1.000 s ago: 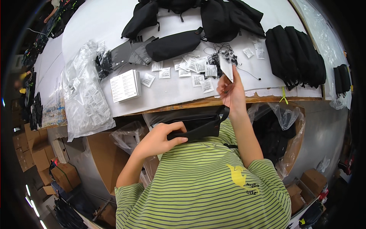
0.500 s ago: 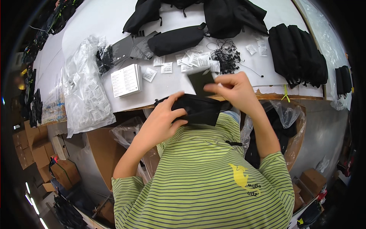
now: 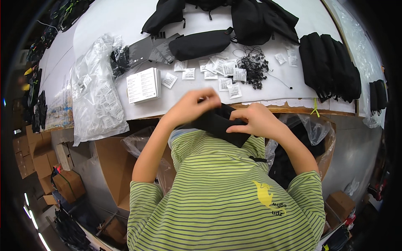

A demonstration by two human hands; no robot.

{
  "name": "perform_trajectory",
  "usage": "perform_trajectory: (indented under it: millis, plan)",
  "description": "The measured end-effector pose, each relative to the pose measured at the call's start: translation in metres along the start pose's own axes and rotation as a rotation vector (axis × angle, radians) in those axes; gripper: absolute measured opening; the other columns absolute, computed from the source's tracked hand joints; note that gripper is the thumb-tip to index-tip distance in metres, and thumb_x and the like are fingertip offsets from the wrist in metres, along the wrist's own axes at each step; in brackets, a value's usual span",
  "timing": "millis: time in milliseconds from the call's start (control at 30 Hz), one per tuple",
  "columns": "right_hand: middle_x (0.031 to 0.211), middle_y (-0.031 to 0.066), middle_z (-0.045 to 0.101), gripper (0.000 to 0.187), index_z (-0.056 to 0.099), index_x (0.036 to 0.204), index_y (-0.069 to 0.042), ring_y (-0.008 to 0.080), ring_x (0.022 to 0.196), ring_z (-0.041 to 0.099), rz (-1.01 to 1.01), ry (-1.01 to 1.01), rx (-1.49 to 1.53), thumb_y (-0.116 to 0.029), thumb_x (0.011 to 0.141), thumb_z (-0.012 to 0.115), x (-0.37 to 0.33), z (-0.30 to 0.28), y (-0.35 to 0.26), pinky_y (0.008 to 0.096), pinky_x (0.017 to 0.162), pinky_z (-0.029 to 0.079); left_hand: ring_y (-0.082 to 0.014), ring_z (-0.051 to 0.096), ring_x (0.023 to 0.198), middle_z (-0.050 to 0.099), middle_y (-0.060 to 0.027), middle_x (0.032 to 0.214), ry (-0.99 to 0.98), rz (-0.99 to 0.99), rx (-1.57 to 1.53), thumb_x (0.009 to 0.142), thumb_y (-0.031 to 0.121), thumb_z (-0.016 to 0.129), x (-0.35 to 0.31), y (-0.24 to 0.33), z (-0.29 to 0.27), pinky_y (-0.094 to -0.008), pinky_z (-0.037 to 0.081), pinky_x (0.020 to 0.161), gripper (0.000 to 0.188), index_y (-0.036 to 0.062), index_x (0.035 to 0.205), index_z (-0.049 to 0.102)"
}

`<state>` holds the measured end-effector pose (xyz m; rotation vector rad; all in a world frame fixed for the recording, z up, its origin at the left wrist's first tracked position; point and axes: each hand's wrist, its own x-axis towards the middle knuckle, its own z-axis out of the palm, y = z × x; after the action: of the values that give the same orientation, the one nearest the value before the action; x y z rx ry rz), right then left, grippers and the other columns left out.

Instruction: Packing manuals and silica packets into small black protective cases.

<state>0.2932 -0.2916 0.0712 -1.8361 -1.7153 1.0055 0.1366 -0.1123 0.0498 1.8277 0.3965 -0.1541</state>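
Observation:
A small black fabric pouch point(image 3: 222, 127) is held tilted in front of my body, at the table's near edge. My right hand point(image 3: 255, 120) pinches its right side between thumb and fingers. Slightly blurred, my left hand point(image 3: 196, 105) is curled at its upper left edge, the fingertips closed on the fabric. No dark card is visible outside the pouch. Just beyond lie loose white sachets point(image 3: 226, 67) and a tangle of black cords point(image 3: 253, 67). Left of these stands a stack of white printed cards point(image 3: 142, 87).
A clear bag of white sachets point(image 3: 96, 96) hangs over the table edge at left. Dark grey cards point(image 3: 140, 51) lie beside a filled black pouch point(image 3: 201, 44). Several black pouches point(image 3: 328, 67) are lined up at right. Below the table stand open cartons point(image 3: 111, 167) with plastic liners.
The dark card in my right hand has gone out of sight. My right hand has come down onto the pouch's right side, and my left hand has moved up along its edge.

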Motion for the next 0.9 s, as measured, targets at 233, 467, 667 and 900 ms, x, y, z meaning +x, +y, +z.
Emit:
perform_trajectory:
  millis: [233,467,667,900]
  plan:
    - [0.053,0.0073,0.055,0.029,0.068,0.075,-0.007,0.0246,0.047,0.051,-0.04,0.096,-0.047,-0.036,0.075,0.075,-0.006,0.009,0.01,0.0328,0.049,0.039,-0.0233,0.049,0.108,0.055,-0.0036,0.114,0.581,0.333,0.608,0.078,0.013,0.067,0.059,-0.05,-0.005,-0.0395,0.032,0.099,0.029,0.014,0.107,0.062]
    - [0.052,0.0043,0.056,0.024,0.07,0.072,-0.009,0.0229,0.048,0.054,-0.15,0.218,-0.233,-0.033,0.072,0.076,-0.015,-0.009,0.002,0.0322,0.05,0.042,-0.0192,0.053,0.089,0.061,0.0,0.089,0.701,0.427,0.627,0.079,0.013,0.069,0.05,-0.027,-0.018,-0.0332,0.035,0.083,0.011,0.011,0.089,0.07]
    - [0.052,0.0003,0.057,0.016,0.069,0.069,-0.013,0.0191,0.049,0.055,-0.276,0.302,-0.515,-0.027,0.071,0.075,-0.008,-0.024,-0.005,0.0317,0.051,0.041,-0.0211,0.056,0.096,0.065,-0.0023,0.093,0.615,0.399,0.209,0.076,0.021,0.073,0.009,0.01,-0.01,-0.0343,0.035,0.09,0.02,0.0098,0.092,0.069]
    - [0.049,-0.0009,0.05,0.015,0.071,0.074,-0.012,0.0165,0.045,0.049,-0.329,0.551,-0.417,-0.023,0.067,0.079,-0.001,-0.03,-0.019,0.0294,0.047,0.036,-0.0229,0.04,0.124,0.051,-0.0073,0.125,0.97,0.422,-0.345,0.069,0.037,0.081,-0.015,0.002,0.012,-0.0393,0.033,0.102,0.077,0.0079,0.13,0.045]
